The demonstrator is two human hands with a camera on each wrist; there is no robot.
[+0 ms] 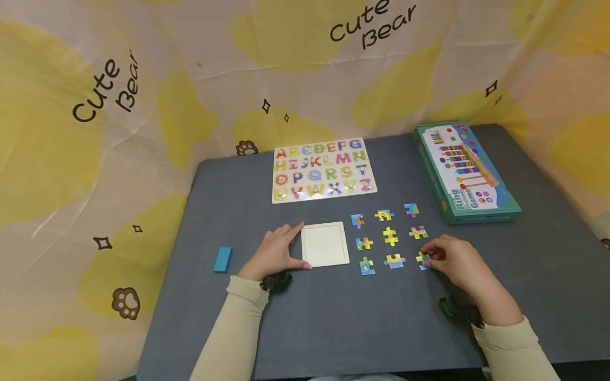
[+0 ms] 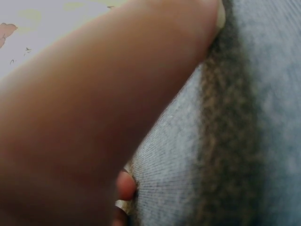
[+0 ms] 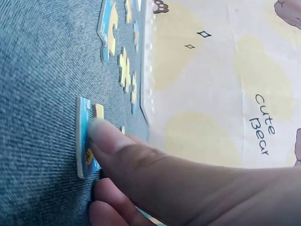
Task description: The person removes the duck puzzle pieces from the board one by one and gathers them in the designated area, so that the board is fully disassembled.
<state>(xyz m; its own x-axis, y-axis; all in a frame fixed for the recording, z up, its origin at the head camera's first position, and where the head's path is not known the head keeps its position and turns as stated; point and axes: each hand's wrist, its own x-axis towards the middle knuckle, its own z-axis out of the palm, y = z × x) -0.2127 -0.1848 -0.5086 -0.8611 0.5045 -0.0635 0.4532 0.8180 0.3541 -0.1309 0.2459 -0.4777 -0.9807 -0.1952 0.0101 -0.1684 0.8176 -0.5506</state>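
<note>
A pale square puzzle tray (image 1: 325,244) with a thin raised border lies on the table. My left hand (image 1: 276,250) rests at its left side, thumb at the near corner and index finger at the far corner. The left wrist view is mostly filled by the blurred thumb (image 2: 108,80). Several jigsaw pieces lie in rows right of the tray, among them a yellow one (image 1: 390,236). With thumb and fingers, my right hand (image 1: 452,259) pinches the near-right jigsaw piece (image 3: 83,141), blue and yellow, close over the cloth; the thumb covers part of its face.
Behind the tray lies an alphabet board (image 1: 324,170) with colourful letters. A green toy box (image 1: 469,172) stands at the back right. Left of my left hand is a blue rectangular block (image 1: 222,259). A printed curtain (image 1: 305,63) hangs along the far edge of the grey table (image 1: 343,323).
</note>
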